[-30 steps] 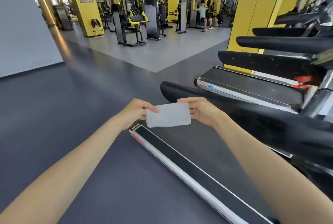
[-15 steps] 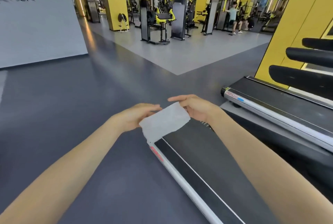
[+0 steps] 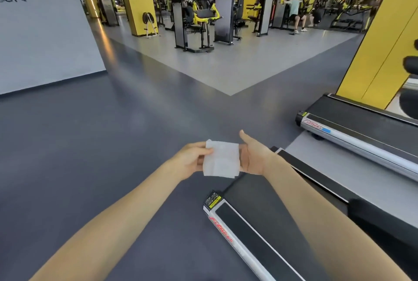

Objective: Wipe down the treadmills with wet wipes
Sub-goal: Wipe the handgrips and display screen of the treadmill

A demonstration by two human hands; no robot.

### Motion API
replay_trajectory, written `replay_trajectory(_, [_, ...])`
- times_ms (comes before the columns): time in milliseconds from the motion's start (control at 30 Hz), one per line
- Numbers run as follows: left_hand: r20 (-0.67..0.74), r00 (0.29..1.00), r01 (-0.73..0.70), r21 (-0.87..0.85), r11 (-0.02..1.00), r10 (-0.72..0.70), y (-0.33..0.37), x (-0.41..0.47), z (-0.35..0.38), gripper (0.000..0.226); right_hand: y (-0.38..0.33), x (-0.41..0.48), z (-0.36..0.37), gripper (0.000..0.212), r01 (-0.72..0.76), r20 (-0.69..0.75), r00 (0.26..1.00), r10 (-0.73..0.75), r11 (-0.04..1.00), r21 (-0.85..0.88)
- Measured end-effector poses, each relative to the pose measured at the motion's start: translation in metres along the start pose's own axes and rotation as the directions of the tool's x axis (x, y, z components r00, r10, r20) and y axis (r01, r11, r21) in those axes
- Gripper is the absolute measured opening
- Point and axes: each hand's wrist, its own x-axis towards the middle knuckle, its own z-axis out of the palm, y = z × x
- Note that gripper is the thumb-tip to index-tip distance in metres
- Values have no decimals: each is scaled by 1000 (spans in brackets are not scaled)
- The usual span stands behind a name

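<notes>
Head: one wipe (image 3: 221, 159), two treadmills (image 3: 253, 208) (image 3: 362, 120)

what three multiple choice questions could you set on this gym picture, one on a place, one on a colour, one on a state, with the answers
1. Where is the wet wipe relative to the near treadmill?
A. lying on its belt
B. held in the air, off it
C. tucked under its side rail

2. What colour are the pillars?
A. red
B. green
C. yellow

3. How is the right hand?
A. open, thumb up
B. clenched in a fist
C. gripping a rail

Answers:
1 B, the left hand pinches the wipe's edge and no part of it touches the treadmill.
2 C, each pillar in view is yellow.
3 A, its palm shows and its thumb stands straight beside the wipe.
</notes>
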Motion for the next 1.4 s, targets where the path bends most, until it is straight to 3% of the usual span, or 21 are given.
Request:
replay_trajectory(100, [22,1000,1,-9,1000,0,14,59,-9,26,-30,40,-24,26,51,-59,996,-63,981,-187])
replay_trajectory(233, [99,995,-28,72,997,20,53,139,-1,24,-81,82,-69,36,145,-87,982,-168,965,-219])
replay_trajectory(333, [118,992,-71,173,982,51,84,196,16,28,-117,101,-105,26,214,-185,950,-252,956,-199])
replay_trajectory(433, [208,978,-86,284,955,26,104,247,43,28,-142,103,-145,37,226,-299,914,-274,956,-185])
replay_trajectory(633, [465,884,-148,394,907,-57,129,333,125,26,-163,81,-224,42,288,-485,831,-272,957,-45])
replay_trajectory(767, [526,843,-121,391,913,-113,132,383,193,34,-173,65,-276,25,373,-619,756,-212,917,142])
replay_trajectory(833, [557,818,-112,393,913,-140,129,404,222,33,-180,64,-302,32,397,-676,716,-174,898,190])
replay_trajectory(967, [635,743,-95,411,907,-211,133,460,275,31,-196,71,-353,35,293,-750,643,-156,955,53])
replay_trajectory(1100, [666,692,-57,437,898,-280,174,513,328,26,-250,69,-389,17,192,-785,595,-171,979,-68])
replay_trajectory(1300, [716,595,80,401,913,-366,244,551,392,56,-352,22,-401,13,371,-821,530,-211,929,1])
replay_trajectory(1400, [733,558,172,357,918,-390,270,542,429,40,-372,-15,-396,13,389,-861,474,-186,921,15])
